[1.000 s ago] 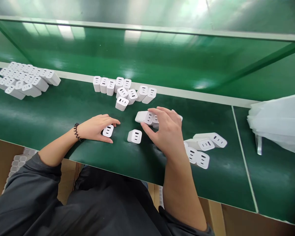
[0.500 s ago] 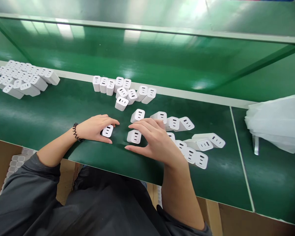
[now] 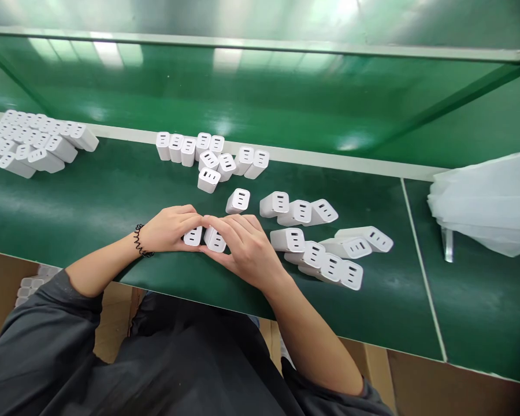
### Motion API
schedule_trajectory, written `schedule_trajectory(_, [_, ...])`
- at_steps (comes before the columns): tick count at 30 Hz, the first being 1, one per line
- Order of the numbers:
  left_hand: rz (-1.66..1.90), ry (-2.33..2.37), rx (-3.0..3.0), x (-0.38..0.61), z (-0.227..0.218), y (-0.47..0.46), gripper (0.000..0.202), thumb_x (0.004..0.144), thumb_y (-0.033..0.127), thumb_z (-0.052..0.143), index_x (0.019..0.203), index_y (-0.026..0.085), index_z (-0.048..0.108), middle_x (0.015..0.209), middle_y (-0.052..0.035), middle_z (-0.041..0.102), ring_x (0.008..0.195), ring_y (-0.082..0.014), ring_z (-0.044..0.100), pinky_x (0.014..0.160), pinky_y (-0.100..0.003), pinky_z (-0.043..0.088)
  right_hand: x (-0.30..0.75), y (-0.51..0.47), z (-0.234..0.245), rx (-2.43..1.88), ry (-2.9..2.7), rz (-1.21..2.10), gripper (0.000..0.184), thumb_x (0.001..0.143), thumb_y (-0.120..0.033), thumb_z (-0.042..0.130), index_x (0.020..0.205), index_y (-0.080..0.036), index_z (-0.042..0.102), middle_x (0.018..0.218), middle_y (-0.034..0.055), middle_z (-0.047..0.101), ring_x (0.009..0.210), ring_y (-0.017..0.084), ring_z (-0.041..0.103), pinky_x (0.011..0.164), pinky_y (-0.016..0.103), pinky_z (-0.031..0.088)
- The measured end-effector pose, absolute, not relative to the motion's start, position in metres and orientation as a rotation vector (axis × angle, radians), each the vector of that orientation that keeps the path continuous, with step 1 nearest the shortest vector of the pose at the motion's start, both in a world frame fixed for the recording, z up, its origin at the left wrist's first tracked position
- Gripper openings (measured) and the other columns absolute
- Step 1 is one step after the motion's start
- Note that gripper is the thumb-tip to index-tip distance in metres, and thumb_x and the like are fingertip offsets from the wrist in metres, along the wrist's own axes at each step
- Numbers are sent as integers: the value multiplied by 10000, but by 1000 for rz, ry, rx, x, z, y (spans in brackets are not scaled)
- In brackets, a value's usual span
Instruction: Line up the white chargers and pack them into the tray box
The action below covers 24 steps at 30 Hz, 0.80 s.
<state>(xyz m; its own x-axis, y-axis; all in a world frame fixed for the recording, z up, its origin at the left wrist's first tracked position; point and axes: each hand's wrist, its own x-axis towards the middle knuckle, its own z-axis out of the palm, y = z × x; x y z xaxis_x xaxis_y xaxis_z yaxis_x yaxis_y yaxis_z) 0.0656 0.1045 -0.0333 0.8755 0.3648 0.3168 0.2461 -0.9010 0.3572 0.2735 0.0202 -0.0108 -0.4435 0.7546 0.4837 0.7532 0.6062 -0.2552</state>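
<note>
My left hand (image 3: 170, 229) is closed around a white USB charger (image 3: 193, 236), whose end with three port slots faces up at me. Beside it, my right hand (image 3: 252, 249) grips a second white USB charger (image 3: 215, 240) between thumb and fingers. Both chargers stand close together, and the fingertips of the two hands meet around them. Just beyond my right hand, a single charger (image 3: 238, 200) stands on the green table (image 3: 156, 185). The lower parts of the held chargers are hidden by my fingers.
Several chargers (image 3: 208, 180) stand in a group near the back wall. A larger cluster (image 3: 45, 159) is at the far left. More chargers (image 3: 330, 266) lie tilted to the right of my right hand. White translucent bags (image 3: 485, 202) hang over the right end.
My right hand has closed on a charger and moved it left, next to the one in my left hand. The left hand has stayed nearly in place.
</note>
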Motion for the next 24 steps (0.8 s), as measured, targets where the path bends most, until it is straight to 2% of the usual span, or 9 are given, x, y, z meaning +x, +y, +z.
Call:
schedule_trajectory(8, [551, 432, 2698, 68, -39, 103, 541, 948, 642, 410, 1089, 148, 580, 869, -91, 662, 796, -196, 602, 683, -306, 508, 272, 20, -17, -1201, -2284, -12, 444, 984, -350, 542, 1376, -152, 479, 921, 62, 700, 831, 219, 634, 745, 366, 424])
schedule_trajectory(18, [471, 356, 2689, 66, -36, 104, 472, 940, 613, 475, 975, 156, 582, 819, -68, 661, 748, -179, 591, 622, -283, 455, 268, 20, -20, -1203, -2304, -51, 394, 978, -487, 520, 1144, -148, 631, 811, 51, 675, 718, 190, 582, 669, 354, 409])
schedule_trajectory(24, [357, 413, 2741, 61, -28, 108, 483, 914, 624, 520, 1004, 156, 595, 839, -61, 677, 745, -173, 593, 614, -279, 450, 271, 21, -19, -1176, -2357, 63, 524, 961, -532, 529, 1270, -109, 563, 885, 73, 708, 773, 204, 625, 703, 358, 439])
